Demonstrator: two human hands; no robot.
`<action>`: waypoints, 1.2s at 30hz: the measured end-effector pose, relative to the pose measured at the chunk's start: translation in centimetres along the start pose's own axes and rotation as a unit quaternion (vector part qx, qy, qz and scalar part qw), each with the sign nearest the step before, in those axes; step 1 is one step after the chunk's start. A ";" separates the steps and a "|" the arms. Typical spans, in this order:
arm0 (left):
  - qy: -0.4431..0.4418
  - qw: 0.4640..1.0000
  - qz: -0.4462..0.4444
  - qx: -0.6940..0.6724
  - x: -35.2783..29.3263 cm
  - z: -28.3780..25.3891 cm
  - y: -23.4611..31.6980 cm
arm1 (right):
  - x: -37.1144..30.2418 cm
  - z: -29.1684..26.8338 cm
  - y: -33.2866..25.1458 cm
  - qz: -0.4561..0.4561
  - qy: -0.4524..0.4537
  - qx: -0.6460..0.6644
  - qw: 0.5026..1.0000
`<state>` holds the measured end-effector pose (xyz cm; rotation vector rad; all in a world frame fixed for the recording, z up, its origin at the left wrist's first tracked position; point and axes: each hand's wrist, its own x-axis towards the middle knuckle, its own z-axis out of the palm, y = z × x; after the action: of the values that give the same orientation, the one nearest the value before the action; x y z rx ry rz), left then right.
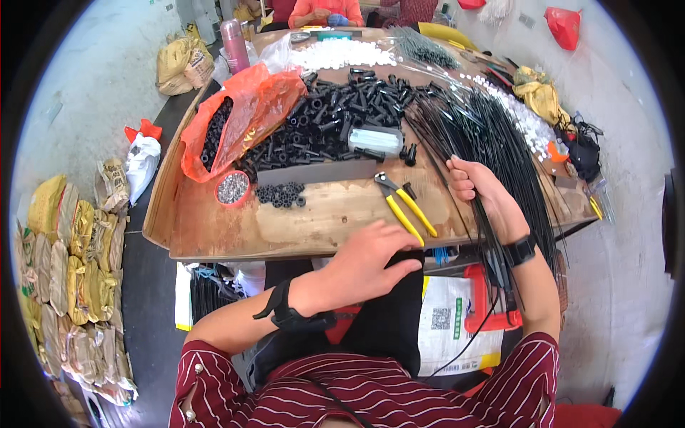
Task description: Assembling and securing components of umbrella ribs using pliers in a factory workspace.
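Observation:
My right hand (479, 187) is closed around several thin black rods at the right side of the table, their lower ends hanging past the front edge. These come from a large fanned bundle of black rods (499, 139). My left hand (364, 260) hovers at the table's front edge, holding nothing, its thumb apart from the fingers. Just beyond it lie end-cutting pliers with yellow handles (410, 212). A red-rimmed dish of small metal pieces (232, 189) sits to the left. Small black rings (280, 194) lie beside it, in front of a flat grey bar (317, 173).
A heap of black tubular parts (335, 114) fills the middle, beside an open red plastic bag (242, 128) and a clear plastic box (375, 142). White pieces (342, 53) lie behind. A pink bottle (233, 46) stands far left. Another person (325, 13) sits across the table.

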<state>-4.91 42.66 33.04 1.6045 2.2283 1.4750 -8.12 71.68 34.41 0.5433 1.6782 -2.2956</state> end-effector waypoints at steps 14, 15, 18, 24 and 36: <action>0.012 0.996 -0.080 0.033 -1.8 -2.1 -0.5 | -0.1 4.8 -8.7 -0.500 0.041 -0.103 0.859; 0.012 0.996 -0.083 0.034 -1.9 -2.5 -0.6 | 0.1 4.8 -8.5 -0.499 0.039 -0.102 0.860; 0.018 0.994 -0.099 0.042 -1.6 -3.4 -0.7 | 0.1 4.6 -7.9 -0.578 0.080 -0.142 0.800; 0.038 0.992 -0.113 -0.034 0.0 -3.7 0.0 | 1.8 0.7 0.6 -0.468 0.143 -0.189 0.851; 0.103 0.942 -0.179 -0.265 5.1 -6.7 1.2 | -5.9 12.6 1.0 -0.309 0.037 -0.066 0.948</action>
<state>-9.82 42.00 39.95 0.8722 1.8329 1.9617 -4.35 59.24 39.49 0.0661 2.2726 -2.5467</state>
